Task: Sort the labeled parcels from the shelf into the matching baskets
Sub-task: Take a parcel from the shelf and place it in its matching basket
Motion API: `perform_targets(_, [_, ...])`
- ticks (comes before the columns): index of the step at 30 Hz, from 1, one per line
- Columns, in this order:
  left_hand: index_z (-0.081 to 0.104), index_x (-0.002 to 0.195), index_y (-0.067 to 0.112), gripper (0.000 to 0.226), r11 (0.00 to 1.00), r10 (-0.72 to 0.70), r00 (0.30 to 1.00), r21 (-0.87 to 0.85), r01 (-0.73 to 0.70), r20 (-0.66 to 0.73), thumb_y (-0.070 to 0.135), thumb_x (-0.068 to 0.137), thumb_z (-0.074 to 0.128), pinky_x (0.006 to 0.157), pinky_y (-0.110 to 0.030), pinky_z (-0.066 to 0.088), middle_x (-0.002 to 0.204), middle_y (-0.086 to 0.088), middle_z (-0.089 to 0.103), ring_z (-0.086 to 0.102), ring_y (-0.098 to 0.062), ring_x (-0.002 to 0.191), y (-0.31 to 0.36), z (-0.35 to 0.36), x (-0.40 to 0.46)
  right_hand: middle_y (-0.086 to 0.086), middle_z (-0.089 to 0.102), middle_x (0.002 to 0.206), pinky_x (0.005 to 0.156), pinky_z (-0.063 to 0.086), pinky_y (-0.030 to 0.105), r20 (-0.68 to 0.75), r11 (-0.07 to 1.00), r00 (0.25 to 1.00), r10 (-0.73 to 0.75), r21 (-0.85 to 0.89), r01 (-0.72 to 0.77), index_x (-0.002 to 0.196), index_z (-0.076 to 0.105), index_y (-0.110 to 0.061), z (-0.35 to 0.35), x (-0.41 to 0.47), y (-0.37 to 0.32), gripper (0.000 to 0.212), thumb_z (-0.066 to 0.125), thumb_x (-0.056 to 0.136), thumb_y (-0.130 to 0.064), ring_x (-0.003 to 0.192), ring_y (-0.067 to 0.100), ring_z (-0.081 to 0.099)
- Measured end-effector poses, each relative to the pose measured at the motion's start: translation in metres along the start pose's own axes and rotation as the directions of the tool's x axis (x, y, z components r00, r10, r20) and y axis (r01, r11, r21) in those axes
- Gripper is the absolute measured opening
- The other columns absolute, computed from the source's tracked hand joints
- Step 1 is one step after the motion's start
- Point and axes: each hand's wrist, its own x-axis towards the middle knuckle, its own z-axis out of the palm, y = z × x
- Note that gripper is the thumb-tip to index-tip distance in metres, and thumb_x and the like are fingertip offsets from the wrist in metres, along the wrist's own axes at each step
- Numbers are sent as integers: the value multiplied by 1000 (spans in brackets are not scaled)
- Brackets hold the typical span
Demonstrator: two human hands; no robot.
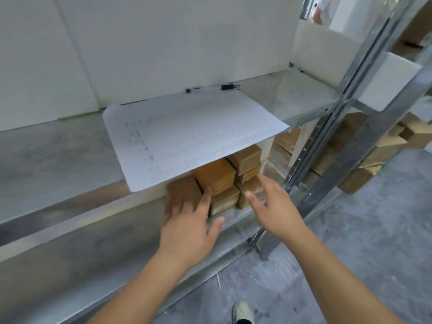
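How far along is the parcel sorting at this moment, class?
Done: nothing visibly sorted; no basket is in view. In hand: the left hand and right hand reach with spread fingers toward the brown parcels stacked on the lower shelf, under a printed sheet overhanging the shelf above. No grip is closed on a parcel yet. Left: picking parcels, reading labels, carrying each to its basket.

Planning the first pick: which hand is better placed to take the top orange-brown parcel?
Left, likely: the left hand has a fingertip at the orange-brown parcel; the right hand hovers further right.
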Motion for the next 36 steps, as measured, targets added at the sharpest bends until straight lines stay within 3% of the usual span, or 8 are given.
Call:
perform_targets(8, [48, 136, 29, 53, 977, -207, 975, -65, 202, -84, 62, 99, 27, 108, -45, 36, 138, 0, 55, 49, -27, 130, 90, 3, 143, 22, 62, 122, 91, 53, 50, -2, 976, 977, -215, -34, 215, 130, 58, -7, -36, 150, 37, 40, 52, 99, -33, 111, 42, 59])
perform_targets(15, [60, 106, 32, 29, 923, -275, 955, -310, 229, -113, 48, 102, 37, 77, -26, 41, 101, 14, 57, 60, -15, 100, 108, 29, 199, 11, 71, 109, 91, 53, 40, 285, 992, 954, -91, 108, 62, 104, 68, -13, -27, 203, 33, 25, 53, 99, -33, 104, 29, 66])
perform_targets(18, [59, 105, 34, 37, 894, -301, 946, -380, 237, -119, 56, 99, 30, 83, -34, 50, 100, 13, 60, 60, -14, 97, 117, 25, 194, 4, 61, 72, 63, 43, 31, 259, 978, 963, -75, 209, 20, 69, 54, -16, -37, 191, 38, 30, 57, 98, -24, 68, 20, 59])
perform_targets(22, [56, 113, 22, 32, 884, -392, 905, -342, 319, -169, 47, 102, 40, 77, -34, 46, 94, 4, 54, 58, -22, 89, 134, 3, 163, -8, 63, 75, 60, 46, 29, 178, 943, 969, -172, 313, 110, 97, 57, -22, -53, 148, 40, 21, 65, 88, -39, 70, 15, 61])
perform_targets(26, [39, 136, 19, 57, 841, -456, 864, -422, 339, -213, 27, 85, 63, 70, -36, 49, 97, 0, 47, 55, -27, 83, 136, -15, 110, -6, 62, 111, 79, 55, 36, 367, 952, 894, -256, 258, 167, 136, 26, -37, -71, 102, 36, 73, 70, 79, -45, 94, 18, 64])
perform_targets(30, [10, 156, 38, 84, 854, -439, 885, -377, 359, -152, 32, 86, 56, 75, -39, 51, 124, -8, 57, 62, -33, 93, 124, -21, 60, -4, 60, 119, 74, 47, 31, 460, 925, 802, -380, 201, 323, 155, -3, -50, -72, 67, 11, 104, 67, 78, -44, 95, 17, 63])
perform_targets(33, [26, 148, 34, 60, 823, -515, 833, -387, 416, -201, 44, 91, 40, 77, -38, 46, 116, -9, 63, 61, -33, 101, 101, -17, 19, -6, 65, 115, 82, 51, 33, 466, 894, 764, -447, 216, 392, 148, 19, -46, -56, 44, -13, 75, 63, 88, -42, 99, 17, 64])
perform_targets(36, [38, 115, 33, 28, 785, -581, 761, -446, 431, -288, 54, 98, 31, 66, -38, 42, 93, 0, 67, 64, -32, 89, 85, -22, -31, -8, 66, 80, 63, 46, 33, 421, 845, 734, -533, 312, 434, 114, 38, -42, -34, 14, -43, 26, 53, 97, -53, 75, 12, 63])
